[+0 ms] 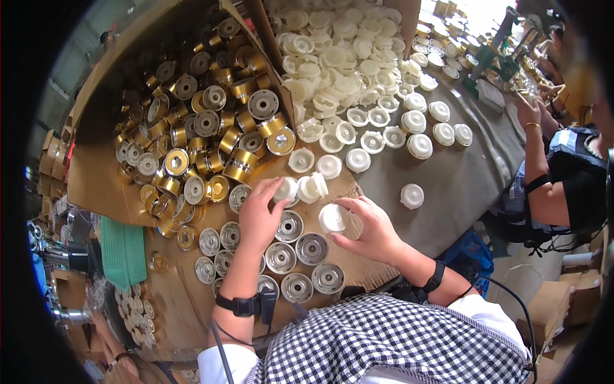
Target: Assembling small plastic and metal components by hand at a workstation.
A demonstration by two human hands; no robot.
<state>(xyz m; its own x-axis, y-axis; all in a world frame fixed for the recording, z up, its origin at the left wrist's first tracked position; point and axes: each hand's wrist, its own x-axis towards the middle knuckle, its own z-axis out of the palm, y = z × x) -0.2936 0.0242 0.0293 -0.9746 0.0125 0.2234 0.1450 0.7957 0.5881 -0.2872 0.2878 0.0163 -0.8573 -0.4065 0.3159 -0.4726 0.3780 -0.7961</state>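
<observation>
My left hand (259, 214) has its fingers and thumb closed on a round white plastic cap (286, 190). Right beside that cap is a white plastic insert (313, 187), tilted on its side; whether my fingers also hold it I cannot tell. My right hand (372, 229) grips another round white cap (332, 218) between thumb and fingers. Below and between my hands, silver metal cups (281, 258) stand in rows on the cardboard, hollow side up. My left forearm covers some of them. Several loose white inserts (329, 166) lie just beyond my hands.
A cardboard box (86, 160) of gold and silver metal caps (206, 123) spills open at left. Behind is a heap of white inserts (345, 51). White-topped caps (412, 196) stand on the grey tabletop (448, 173). A green basket (123, 251) is at left; a co-worker's arm (536, 153) at right.
</observation>
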